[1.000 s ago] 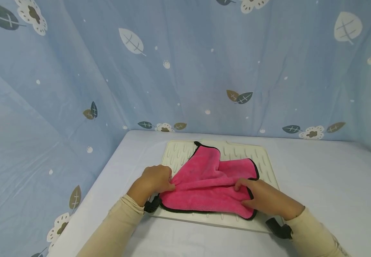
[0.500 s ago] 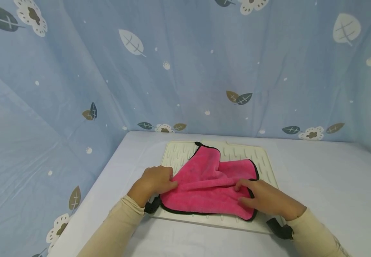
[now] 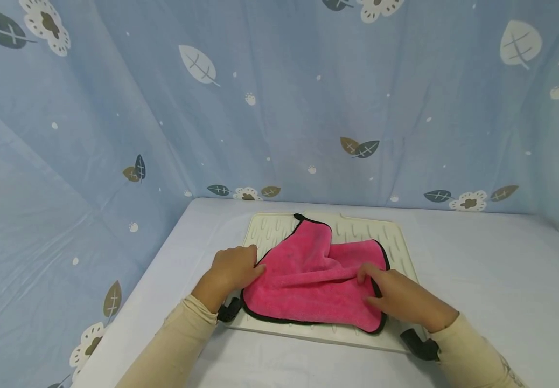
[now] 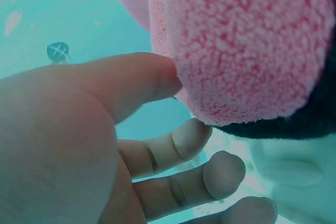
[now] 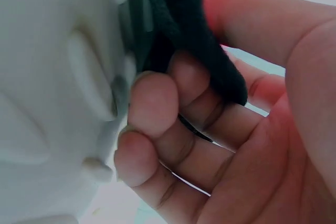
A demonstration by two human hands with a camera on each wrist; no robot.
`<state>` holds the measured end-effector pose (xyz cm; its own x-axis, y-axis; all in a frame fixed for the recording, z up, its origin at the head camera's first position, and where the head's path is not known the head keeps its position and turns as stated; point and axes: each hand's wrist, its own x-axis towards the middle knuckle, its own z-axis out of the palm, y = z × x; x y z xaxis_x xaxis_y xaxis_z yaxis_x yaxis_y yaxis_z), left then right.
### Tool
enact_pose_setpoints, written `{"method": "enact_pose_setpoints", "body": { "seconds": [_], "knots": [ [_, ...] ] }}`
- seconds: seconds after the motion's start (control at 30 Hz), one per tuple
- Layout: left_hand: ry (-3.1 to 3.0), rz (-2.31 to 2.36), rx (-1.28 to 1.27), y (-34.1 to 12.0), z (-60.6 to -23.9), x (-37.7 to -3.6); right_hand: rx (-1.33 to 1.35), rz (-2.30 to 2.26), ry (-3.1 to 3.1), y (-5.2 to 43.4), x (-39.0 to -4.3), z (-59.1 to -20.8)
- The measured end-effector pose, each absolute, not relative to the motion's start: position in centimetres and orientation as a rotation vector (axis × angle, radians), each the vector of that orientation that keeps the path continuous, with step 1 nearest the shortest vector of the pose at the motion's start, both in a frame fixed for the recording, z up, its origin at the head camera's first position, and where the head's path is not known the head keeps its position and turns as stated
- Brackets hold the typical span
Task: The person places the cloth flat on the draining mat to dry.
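Observation:
A pink plush towel [image 3: 299, 302] with black edging lies rumpled over a cream ridged board [image 3: 403, 253], a fold running across its middle. My left hand [image 3: 233, 269] is at the towel's left edge. In the left wrist view its thumb [image 4: 139, 80] touches the pink pile, while the other visible fingers [image 4: 226, 174] stay apart from the thumb, loosely bent below the edge. At the right edge my right hand [image 3: 403, 296] holds the towel. In the right wrist view the black hem [image 5: 194, 35] passes between thumb and curled fingers, which lie close to the board.
The board rests on a white-covered table [image 3: 483, 269]. Blue patterned curtains [image 3: 308, 97] hang behind and on the left. Black wrist mounts [image 3: 420, 345] sit by both wrists, near the board's front corners.
My left hand has shifted slightly up and its thumb has drawn off the towel's left part, which now lies flatter with its black edge showing. The right hand has barely moved.

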<state>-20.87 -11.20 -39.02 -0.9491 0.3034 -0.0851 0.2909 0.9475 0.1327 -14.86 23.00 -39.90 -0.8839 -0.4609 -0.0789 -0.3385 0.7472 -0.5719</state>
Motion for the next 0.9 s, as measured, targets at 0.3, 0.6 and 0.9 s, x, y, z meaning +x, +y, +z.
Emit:
{"method": "enact_pose_setpoints", "body": {
  "seconds": [0.3,0.6,0.9],
  "knots": [
    [3.011,0.157,0.483,-11.18,-39.07,-20.92,-0.609,-0.777,2.748,23.01,-14.94,-40.16],
    [3.028,0.169,0.499,-11.09,-39.38,-20.93,-0.619,-0.800,2.732,23.00,-14.94,-40.21],
    [3.000,0.172,0.519,-10.99,-39.84,-20.99,-0.646,-0.826,2.703,22.99,-14.90,-40.20]
  ]
}}
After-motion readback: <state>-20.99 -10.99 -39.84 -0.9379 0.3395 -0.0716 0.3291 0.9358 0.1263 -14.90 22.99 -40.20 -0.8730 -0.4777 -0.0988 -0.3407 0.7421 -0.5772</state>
